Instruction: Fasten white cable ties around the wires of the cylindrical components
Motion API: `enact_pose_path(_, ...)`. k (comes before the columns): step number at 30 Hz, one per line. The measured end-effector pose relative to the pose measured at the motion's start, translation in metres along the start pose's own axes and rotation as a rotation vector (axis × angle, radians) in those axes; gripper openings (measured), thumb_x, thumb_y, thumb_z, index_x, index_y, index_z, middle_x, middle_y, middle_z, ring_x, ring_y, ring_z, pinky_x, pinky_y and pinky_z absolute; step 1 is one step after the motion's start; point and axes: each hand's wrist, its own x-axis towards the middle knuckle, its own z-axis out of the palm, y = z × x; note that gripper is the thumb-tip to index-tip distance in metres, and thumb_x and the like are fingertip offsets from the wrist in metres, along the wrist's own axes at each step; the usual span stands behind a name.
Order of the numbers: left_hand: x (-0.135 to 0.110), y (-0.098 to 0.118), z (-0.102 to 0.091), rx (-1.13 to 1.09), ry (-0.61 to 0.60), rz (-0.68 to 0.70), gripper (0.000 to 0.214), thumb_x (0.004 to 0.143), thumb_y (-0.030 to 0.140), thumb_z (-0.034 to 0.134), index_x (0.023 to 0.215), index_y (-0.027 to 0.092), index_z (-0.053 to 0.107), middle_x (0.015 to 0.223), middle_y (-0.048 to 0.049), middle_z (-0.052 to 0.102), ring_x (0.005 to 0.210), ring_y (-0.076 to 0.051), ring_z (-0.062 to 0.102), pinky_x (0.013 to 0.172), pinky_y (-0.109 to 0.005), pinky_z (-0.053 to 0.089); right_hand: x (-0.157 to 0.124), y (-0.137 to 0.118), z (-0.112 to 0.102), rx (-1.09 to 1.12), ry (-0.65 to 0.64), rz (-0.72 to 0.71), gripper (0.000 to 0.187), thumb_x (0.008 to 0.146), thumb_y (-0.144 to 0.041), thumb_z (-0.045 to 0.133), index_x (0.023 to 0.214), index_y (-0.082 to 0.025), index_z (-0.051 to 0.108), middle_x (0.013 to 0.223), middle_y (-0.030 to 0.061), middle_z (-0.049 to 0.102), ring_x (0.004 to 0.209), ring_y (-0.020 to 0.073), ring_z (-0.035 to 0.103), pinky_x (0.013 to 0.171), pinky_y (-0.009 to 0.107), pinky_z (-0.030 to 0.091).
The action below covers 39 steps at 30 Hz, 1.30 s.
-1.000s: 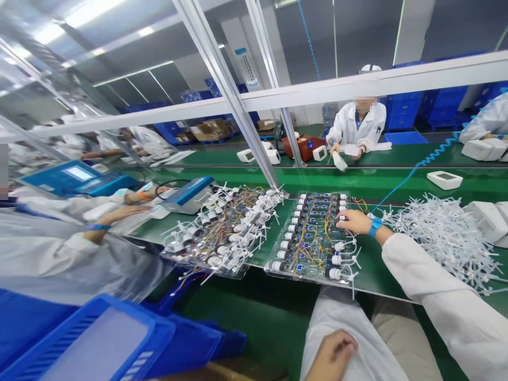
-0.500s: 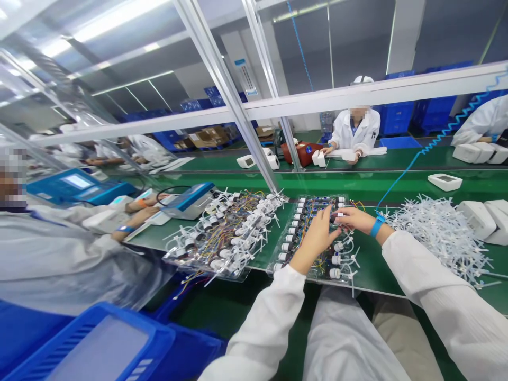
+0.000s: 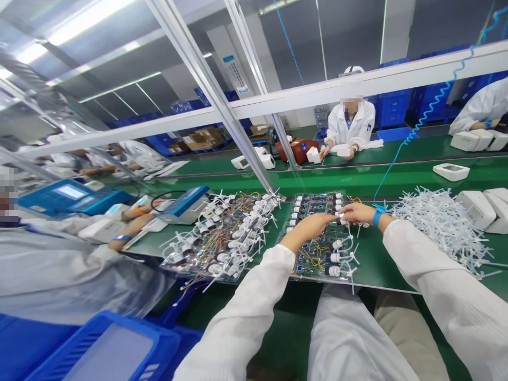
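Note:
My left hand reaches over a clear plastic tray, its fingers pinched together and meeting my right hand's fingertips. My right hand, with a blue wrist strap, is closed on a small white-ended cylinder at the tray's right side; the fingers partly cover it. What my left fingertips grip, if anything, is hidden. In the tray lie several small black-and-white cylinders with coloured wires. Nearest me, some cylinders carry white tubes with cable ties.
A second tray of wired cylinders lies to the left. On the right is a heap of white tube-and-tie pieces, beside white device housings. A co-worker's arm is at far left. A blue crate stands below.
My left hand has lowered and its spread fingers have closed together against my right fingertips. My right hand stays at the tray's right side. The view has shifted slightly.

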Motion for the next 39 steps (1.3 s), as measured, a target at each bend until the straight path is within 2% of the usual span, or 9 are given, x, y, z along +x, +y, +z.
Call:
enact_pose_path(5, 0.014, -0.008, -0.010, 0.045, 0.016, 0.017, 0.037, 0.112, 0.022, 0.054, 0.139, 0.023, 0.078, 0.126, -0.0114, 0.081, 0.117, -0.026, 0.076, 0.108, -0.037, 0.057, 0.011, 0.001, -0.007, 0.049, -0.008, -0.011, 0.040, 0.083, -0.026, 0.091, 0.121, -0.015, 0.083, 0.082, 0.0052, 0.083, 0.063, 0.0154, 0.072, 0.052, 0.020, 0.051)
enact_pose_path(12, 0.040, -0.008, -0.017, 0.020, -0.027, 0.057, 0.029, 0.105, 0.020, 0.064, 0.126, 0.020, 0.084, 0.119, -0.0122, 0.083, 0.108, -0.027, 0.077, 0.101, -0.036, 0.057, 0.005, 0.006, -0.017, 0.097, 0.031, -0.023, 0.033, 0.086, -0.031, 0.088, 0.115, -0.016, 0.086, 0.083, 0.0051, 0.084, 0.066, 0.0158, 0.073, 0.055, 0.021, 0.055)
enact_pose_path(17, 0.017, -0.007, -0.013, -0.043, -0.117, 0.131, 0.022, 0.102, 0.019, 0.068, 0.112, 0.024, 0.087, 0.111, -0.0056, 0.087, 0.099, -0.023, 0.079, 0.095, -0.031, 0.057, -0.014, 0.013, 0.004, 0.011, -0.142, -0.082, 0.033, 0.088, -0.034, 0.083, 0.117, -0.018, 0.089, 0.089, 0.0046, 0.086, 0.066, 0.0156, 0.072, 0.064, 0.025, 0.060)
enact_pose_path(20, -0.001, -0.010, -0.012, -0.075, -0.141, 0.138, 0.023, 0.103, 0.021, 0.066, 0.113, 0.023, 0.087, 0.111, -0.0058, 0.087, 0.096, -0.022, 0.079, 0.093, -0.031, 0.057, -0.016, 0.014, 0.014, -0.185, -0.146, -0.146, 0.036, 0.094, -0.034, 0.074, 0.123, -0.020, 0.088, 0.089, 0.0028, 0.086, 0.067, 0.0169, 0.072, 0.066, 0.025, 0.059)
enact_pose_path(24, -0.014, -0.014, -0.012, -0.122, -0.190, 0.126, 0.022, 0.102, 0.021, 0.068, 0.111, 0.022, 0.088, 0.109, -0.0061, 0.087, 0.096, -0.022, 0.079, 0.094, -0.031, 0.057, -0.011, 0.009, 0.017, -0.505, -0.141, -0.285, 0.031, 0.093, -0.027, 0.070, 0.117, -0.026, 0.091, 0.102, 0.0019, 0.089, 0.091, 0.0226, 0.080, 0.083, 0.027, 0.058)
enact_pose_path(29, -0.020, -0.015, -0.011, -0.137, -0.221, 0.123, 0.025, 0.101, 0.019, 0.068, 0.114, 0.026, 0.088, 0.111, -0.0035, 0.088, 0.097, -0.021, 0.080, 0.094, -0.029, 0.057, -0.011, 0.005, 0.017, -0.570, -0.196, -0.355, 0.025, 0.088, -0.023, 0.075, 0.103, -0.030, 0.093, 0.108, 0.0027, 0.089, 0.107, 0.0259, 0.080, 0.100, 0.030, 0.056)
enact_pose_path(32, -0.020, -0.018, -0.009, -0.141, -0.229, 0.121, 0.026, 0.101, 0.019, 0.067, 0.115, 0.026, 0.088, 0.111, -0.0032, 0.088, 0.097, -0.020, 0.080, 0.095, -0.028, 0.057, -0.016, 0.009, 0.014, -0.602, -0.210, -0.404, 0.029, 0.092, -0.022, 0.071, 0.110, -0.030, 0.092, 0.116, 0.0047, 0.087, 0.115, 0.0266, 0.077, 0.114, 0.037, 0.051)
enact_pose_path(34, -0.018, -0.020, -0.008, -0.145, -0.241, 0.124, 0.027, 0.101, 0.018, 0.066, 0.114, 0.025, 0.088, 0.111, -0.0029, 0.088, 0.096, -0.020, 0.079, 0.094, -0.028, 0.057, -0.020, 0.014, 0.012, -0.652, -0.195, -0.420, 0.032, 0.097, -0.023, 0.067, 0.117, -0.031, 0.091, 0.132, 0.0073, 0.083, 0.127, 0.0294, 0.072, 0.123, 0.045, 0.045)
enact_pose_path(39, -0.013, -0.021, -0.006, -0.138, -0.257, 0.119, 0.025, 0.100, 0.019, 0.066, 0.112, 0.024, 0.088, 0.107, -0.0025, 0.087, 0.092, -0.018, 0.078, 0.090, -0.026, 0.057, -0.027, 0.024, 0.018, -0.775, -0.163, -0.266, 0.029, 0.101, -0.032, 0.070, 0.122, -0.033, 0.090, 0.174, 0.0080, 0.053, 0.156, 0.0422, 0.048, 0.129, 0.060, 0.038)
